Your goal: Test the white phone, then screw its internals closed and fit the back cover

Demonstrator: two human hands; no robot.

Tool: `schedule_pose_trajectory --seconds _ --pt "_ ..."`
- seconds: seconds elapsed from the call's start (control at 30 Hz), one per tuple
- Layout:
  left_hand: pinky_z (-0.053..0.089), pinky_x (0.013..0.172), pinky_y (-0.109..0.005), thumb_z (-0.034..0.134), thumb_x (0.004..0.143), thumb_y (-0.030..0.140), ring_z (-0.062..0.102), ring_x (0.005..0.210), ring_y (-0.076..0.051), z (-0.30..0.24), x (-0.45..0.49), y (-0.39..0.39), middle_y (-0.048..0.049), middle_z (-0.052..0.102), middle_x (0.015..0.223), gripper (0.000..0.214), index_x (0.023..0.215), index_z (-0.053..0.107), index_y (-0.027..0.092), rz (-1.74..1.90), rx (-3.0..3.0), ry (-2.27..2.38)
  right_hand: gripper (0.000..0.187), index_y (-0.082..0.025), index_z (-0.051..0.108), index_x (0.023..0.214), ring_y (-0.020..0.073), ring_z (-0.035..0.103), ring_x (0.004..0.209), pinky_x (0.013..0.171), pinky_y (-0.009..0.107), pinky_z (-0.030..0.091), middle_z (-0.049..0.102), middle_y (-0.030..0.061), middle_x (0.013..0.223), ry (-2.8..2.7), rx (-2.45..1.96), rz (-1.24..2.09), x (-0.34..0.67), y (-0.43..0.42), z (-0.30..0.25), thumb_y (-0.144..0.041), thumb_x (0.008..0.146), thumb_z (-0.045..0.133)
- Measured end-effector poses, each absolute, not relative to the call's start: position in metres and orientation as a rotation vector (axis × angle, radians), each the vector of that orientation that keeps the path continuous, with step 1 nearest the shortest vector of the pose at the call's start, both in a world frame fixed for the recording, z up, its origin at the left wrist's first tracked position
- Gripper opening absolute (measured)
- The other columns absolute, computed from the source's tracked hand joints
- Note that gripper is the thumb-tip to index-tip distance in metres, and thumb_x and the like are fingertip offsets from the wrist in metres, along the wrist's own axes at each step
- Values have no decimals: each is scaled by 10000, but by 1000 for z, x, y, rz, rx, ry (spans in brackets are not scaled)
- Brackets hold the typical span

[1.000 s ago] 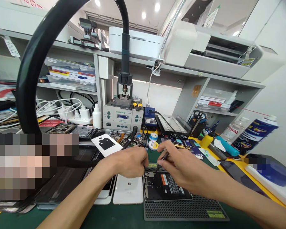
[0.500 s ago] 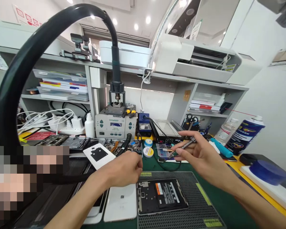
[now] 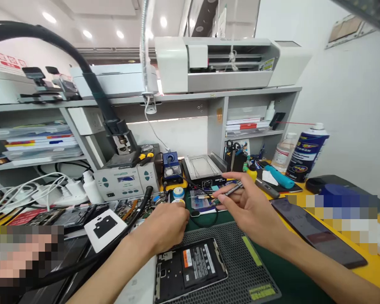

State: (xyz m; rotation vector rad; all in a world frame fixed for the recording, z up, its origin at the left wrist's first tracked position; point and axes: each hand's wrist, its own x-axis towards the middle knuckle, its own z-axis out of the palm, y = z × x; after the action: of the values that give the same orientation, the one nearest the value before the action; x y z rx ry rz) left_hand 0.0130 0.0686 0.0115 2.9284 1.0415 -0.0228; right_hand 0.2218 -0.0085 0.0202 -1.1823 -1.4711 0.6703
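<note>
My left hand [image 3: 166, 223] hovers above the far edge of the opened phone [image 3: 174, 280], its fingers curled closed; what they hold, if anything, is hidden from view. The phone's back is off, and a black battery [image 3: 200, 264] with an orange label lies inside it. The phone rests on a dark perforated mat [image 3: 237, 245]. Between thumb and fingers, my right hand [image 3: 251, 211] grips a slim grey screwdriver [image 3: 234, 188], held tilted beyond the mat's far edge. A white phone back cover [image 3: 137, 278] lies left of the phone, partly behind my left forearm.
Beyond the hands stand a hot-air station [image 3: 123, 185], a soldering iron station [image 3: 172, 166] and a heating plate [image 3: 202, 169]. A thick black hose [image 3: 139, 211] crosses the left side. At right are a dark phone [image 3: 319, 232] and a spray can [image 3: 308, 152].
The view has swung to the right, so the bench things sit further left in the picture. Both hands keep nearly the same pose, and the screwdriver stays in my right hand.
</note>
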Motion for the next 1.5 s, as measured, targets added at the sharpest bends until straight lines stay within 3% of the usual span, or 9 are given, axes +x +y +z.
schedule_pose_trajectory --seconds 0.37,0.53,0.67,0.8,1.07,1.23,1.33,1.5 --pt "486 657 -417 451 833 152 703 807 -354 20 44 62 -214 721 917 254 874 698 107 -285 2931 1142 358 -253 412 1308 209 726 825 801 413 648 694 46 1001 -1555 -1163 573 231 -12 17 -246 978 552" --pt "450 657 -368 540 799 212 646 736 -262 15 39 71 -113 692 803 123 783 647 154 -207 2820 1167 358 -266 418 1301 204 729 824 814 413 645 691 32 996 -1531 -1150 574 231 -11 17 -241 973 562" --pt "340 573 -305 520 795 228 524 620 -191 14 24 79 -25 584 654 122 678 545 206 -7 2640 1145 363 -258 419 1302 210 735 829 801 404 649 695 41 998 -1518 -1126 587 230 -12 18 -242 970 565" --pt "289 545 -273 452 882 289 405 595 -133 13 9 81 38 477 644 173 746 522 209 182 2370 1099 360 -248 423 1296 203 737 814 767 376 656 692 43 985 -1479 -1119 617 229 -14 21 -251 969 571" --pt "178 434 -235 484 878 403 276 492 -68 0 -6 80 57 444 722 199 829 476 211 297 1791 1019 359 -241 449 1300 159 730 793 818 341 671 701 32 977 -1445 -1095 680 226 -14 18 -246 968 586" --pt "107 405 -239 492 836 364 180 471 -61 -1 -7 79 66 390 704 150 818 426 231 299 1590 981 353 -234 463 1282 172 736 825 791 326 686 711 36 943 -1379 -1045 738 218 -17 18 -271 962 606" --pt "116 400 -246 469 837 354 182 469 -62 1 -5 75 52 429 745 127 836 424 235 296 1589 980 345 -236 456 1266 185 738 857 805 353 685 706 50 981 -1353 -987 751 212 -18 14 -279 959 607" --pt "216 461 -258 474 860 342 285 494 -87 -8 -2 75 59 398 629 164 761 474 211 329 1801 1108 343 -236 452 1273 194 743 880 819 373 682 708 57 992 -1382 -989 722 208 -17 5 -269 963 595"
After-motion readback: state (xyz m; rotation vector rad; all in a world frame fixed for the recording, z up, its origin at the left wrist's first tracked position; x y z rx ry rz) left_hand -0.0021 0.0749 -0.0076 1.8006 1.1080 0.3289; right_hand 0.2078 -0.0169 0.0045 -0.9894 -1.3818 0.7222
